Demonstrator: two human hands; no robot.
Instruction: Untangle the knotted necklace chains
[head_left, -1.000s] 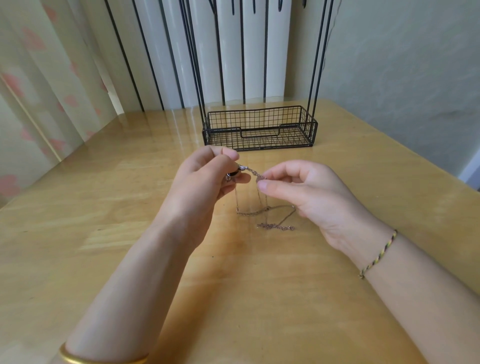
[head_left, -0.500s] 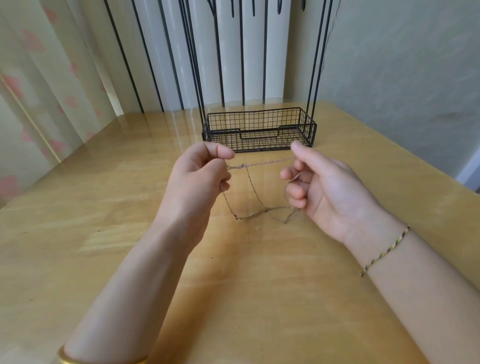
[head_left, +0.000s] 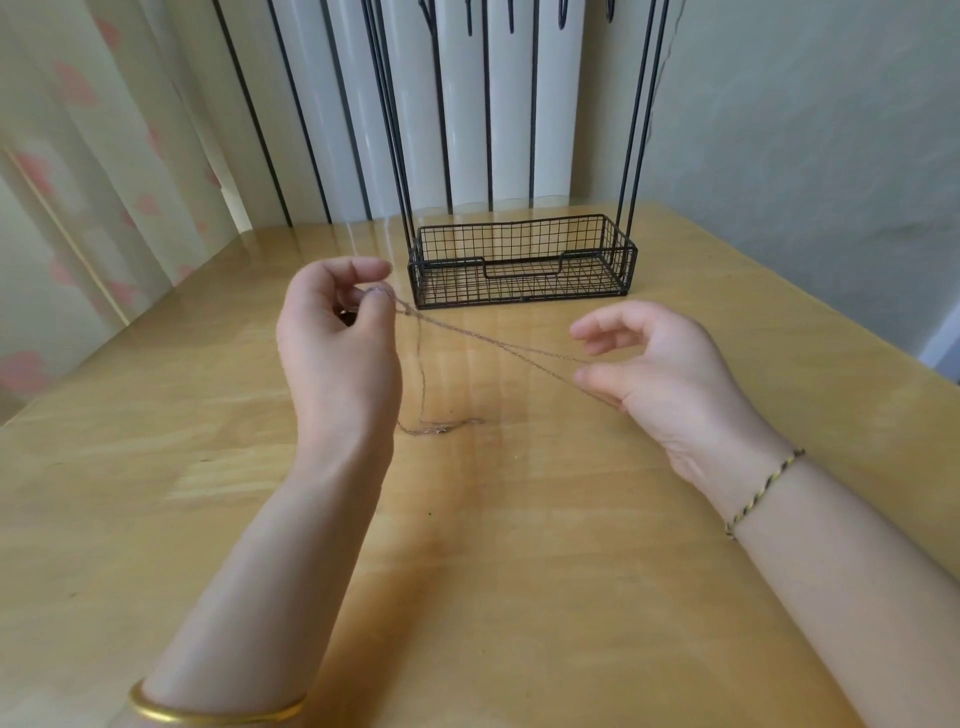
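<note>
Thin necklace chains (head_left: 498, 347) stretch in two taut strands between my hands above the wooden table (head_left: 156, 467). My left hand (head_left: 337, 358) is raised at the left and pinches one end of the chains between thumb and fingertips. A loose length hangs down from that pinch and its tail lies in a small heap on the table (head_left: 441, 427). My right hand (head_left: 660, 364) is lower and to the right, palm turned inward, with the strands running over its curled middle fingers; its index finger and thumb are spread apart.
A black wire basket (head_left: 519, 270) stands at the back of the table, with tall black rods rising from its ends. Curtains hang at the left and a wall closes the right. The table edge runs down the right side.
My hands have drawn far apart, the right one moving right and downward. The chains, bunched between the fingertips a second ago, are now pulled into long taut strands, with less of them lying on the table.
</note>
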